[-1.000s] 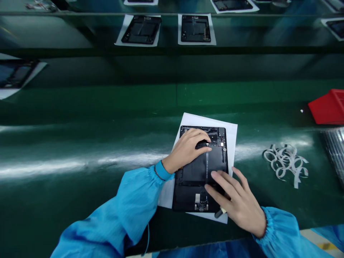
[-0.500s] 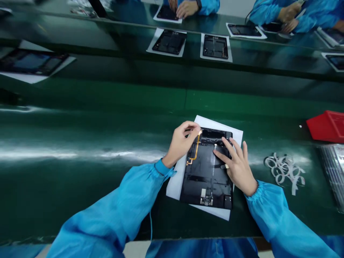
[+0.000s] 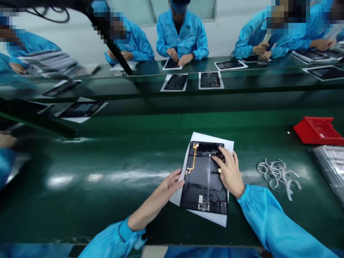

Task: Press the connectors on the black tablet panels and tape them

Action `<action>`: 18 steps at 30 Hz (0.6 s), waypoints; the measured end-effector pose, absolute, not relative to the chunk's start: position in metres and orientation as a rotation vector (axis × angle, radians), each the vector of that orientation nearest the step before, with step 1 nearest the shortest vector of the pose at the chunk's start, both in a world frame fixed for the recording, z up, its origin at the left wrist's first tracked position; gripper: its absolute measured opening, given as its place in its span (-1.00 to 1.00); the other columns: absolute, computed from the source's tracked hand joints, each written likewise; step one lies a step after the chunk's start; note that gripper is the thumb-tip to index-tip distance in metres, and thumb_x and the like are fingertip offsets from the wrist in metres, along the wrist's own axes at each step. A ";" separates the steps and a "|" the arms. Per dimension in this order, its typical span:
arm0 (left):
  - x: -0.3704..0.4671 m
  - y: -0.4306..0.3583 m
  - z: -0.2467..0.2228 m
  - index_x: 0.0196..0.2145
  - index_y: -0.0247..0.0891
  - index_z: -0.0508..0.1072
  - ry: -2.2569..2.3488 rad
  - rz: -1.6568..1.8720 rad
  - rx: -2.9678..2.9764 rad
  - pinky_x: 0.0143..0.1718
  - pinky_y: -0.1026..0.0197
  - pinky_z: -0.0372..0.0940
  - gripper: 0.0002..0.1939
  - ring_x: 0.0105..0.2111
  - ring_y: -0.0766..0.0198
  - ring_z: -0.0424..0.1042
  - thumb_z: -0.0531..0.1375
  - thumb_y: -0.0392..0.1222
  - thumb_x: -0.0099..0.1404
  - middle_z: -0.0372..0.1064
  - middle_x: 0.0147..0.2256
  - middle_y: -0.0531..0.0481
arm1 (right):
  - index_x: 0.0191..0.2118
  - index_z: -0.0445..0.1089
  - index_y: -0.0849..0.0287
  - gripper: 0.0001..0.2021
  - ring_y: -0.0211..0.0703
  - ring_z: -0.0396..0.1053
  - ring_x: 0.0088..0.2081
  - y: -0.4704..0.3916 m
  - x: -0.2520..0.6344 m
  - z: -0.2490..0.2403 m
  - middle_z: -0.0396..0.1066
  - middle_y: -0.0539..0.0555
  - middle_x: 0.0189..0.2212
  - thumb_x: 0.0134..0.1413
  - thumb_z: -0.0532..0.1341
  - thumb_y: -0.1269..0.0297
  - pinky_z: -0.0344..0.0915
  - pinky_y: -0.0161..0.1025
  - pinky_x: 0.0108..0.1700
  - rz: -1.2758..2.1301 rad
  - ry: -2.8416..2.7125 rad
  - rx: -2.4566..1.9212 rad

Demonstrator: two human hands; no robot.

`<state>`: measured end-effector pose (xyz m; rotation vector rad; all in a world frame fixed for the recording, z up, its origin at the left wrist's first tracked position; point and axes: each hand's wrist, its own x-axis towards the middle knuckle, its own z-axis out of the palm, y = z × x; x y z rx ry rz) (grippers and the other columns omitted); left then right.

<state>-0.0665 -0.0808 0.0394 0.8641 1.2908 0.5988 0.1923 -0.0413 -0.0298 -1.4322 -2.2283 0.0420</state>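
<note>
A black tablet housing with its inside showing lies on a white sheet. Along its upper left side runs an orange flex cable; a pale strip goes down the middle to a small circuit board. My left hand is at the housing's left edge, fingers stretched out and holding nothing. With thumb and fingers apart, my right hand rests over the upper right part of the housing. A small pale tab shows by its thumb side.
Curled white strips lie to the right. Beyond them are a red bin and a stack of clear trays. Other tablet housings on sheets stand on the raised ledge, where several co-workers in blue sit. A dark post crosses at left.
My left hand has left the top end of the orange cable and come down to the housing's left edge. My right hand stays at the upper right. The view has tilted up.
</note>
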 end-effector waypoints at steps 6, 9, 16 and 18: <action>-0.046 -0.075 0.019 0.07 -0.34 0.35 1.325 0.665 1.001 0.17 -0.07 0.17 -0.41 0.08 -0.07 0.34 0.26 0.06 0.18 0.39 0.04 -0.22 | 0.13 0.26 0.22 -0.34 0.12 -0.10 0.32 -0.041 0.191 -0.034 0.00 0.31 0.27 -0.16 -0.03 0.71 -0.16 0.30 0.27 0.051 -2.184 -1.448; -0.038 -0.086 0.004 0.11 -0.27 0.29 1.502 0.821 1.249 0.24 0.02 0.06 -0.42 0.19 0.00 0.19 0.18 0.10 0.24 0.26 0.15 -0.19 | 0.27 0.05 0.23 -0.18 0.09 -0.16 0.34 -0.041 0.189 -0.031 -0.06 0.32 0.29 -0.23 -0.05 0.72 -0.15 0.29 0.28 0.093 -2.114 -1.454; -0.072 -0.013 -0.006 0.09 -0.29 0.31 1.500 1.081 1.231 0.08 0.00 0.23 -0.41 0.04 -0.04 0.35 0.18 0.13 0.22 0.37 0.04 -0.17 | 0.34 -0.15 0.10 -0.12 0.00 -0.20 0.35 -0.042 0.187 -0.030 -0.11 0.25 0.29 -0.19 -0.10 0.74 -0.15 0.30 0.29 0.143 -1.970 -1.366; -0.084 0.042 -0.004 0.05 -0.31 0.35 1.504 1.219 1.295 0.03 0.02 0.28 -0.41 -0.02 -0.03 0.39 0.22 0.11 0.17 0.41 -0.03 -0.17 | 0.34 -0.13 0.08 -0.12 -0.02 -0.18 0.35 -0.042 0.187 -0.032 -0.10 0.22 0.29 -0.18 -0.10 0.74 -0.15 0.30 0.30 0.153 -1.957 -1.351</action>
